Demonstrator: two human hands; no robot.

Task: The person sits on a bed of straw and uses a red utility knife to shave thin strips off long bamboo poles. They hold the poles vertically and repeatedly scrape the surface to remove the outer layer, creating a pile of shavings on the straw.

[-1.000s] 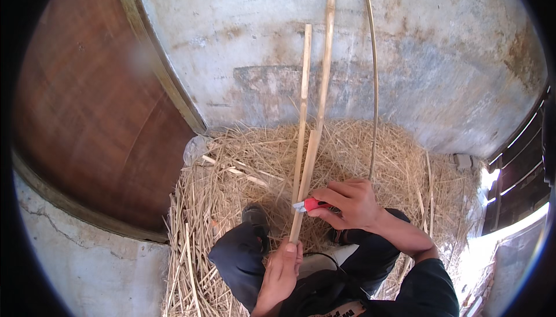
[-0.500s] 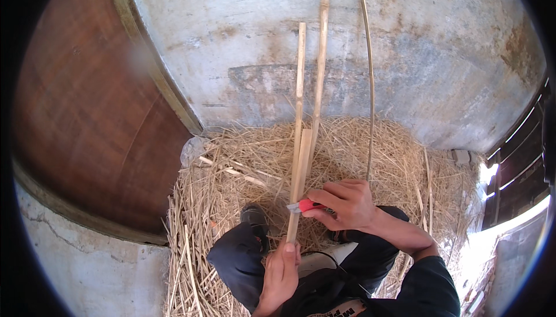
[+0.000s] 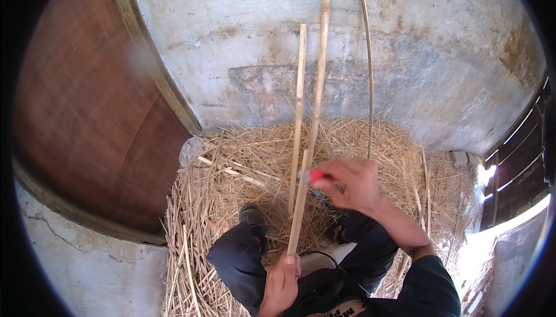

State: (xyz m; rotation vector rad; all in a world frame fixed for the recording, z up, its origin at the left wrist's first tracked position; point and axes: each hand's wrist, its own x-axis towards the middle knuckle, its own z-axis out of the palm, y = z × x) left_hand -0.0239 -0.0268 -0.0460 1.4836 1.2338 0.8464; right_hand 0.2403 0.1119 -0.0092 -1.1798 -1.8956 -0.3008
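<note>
My left hand (image 3: 282,280) grips the near end of a flat, pale bamboo strip (image 3: 297,220), which slants up and away from my lap. In my right hand (image 3: 351,182) is a red-handled knife (image 3: 315,175), my fingers closed round the handle. Its short blade, smeared by motion, lies against or just over the strip near its far end; contact is hard to make out. Beyond stand two pale bamboo sticks, a shorter one (image 3: 300,79) and a longer one (image 3: 322,56), leaning on the wall. A thin, dark, slightly bent stick (image 3: 369,62) leans farther right.
Straw and shavings (image 3: 231,143) cover the floor around my feet. A stained grey wall (image 3: 243,27) rises ahead, with a brown panel (image 3: 98,114) at left. A small grey block (image 3: 458,158) sits by the wall at right. Something blue (image 3: 320,197) lies below the knife.
My right hand and the knife have moved away from me along the strip, toward its far end. The strip's far end has dipped nearer; my left hand is slightly lower.
</note>
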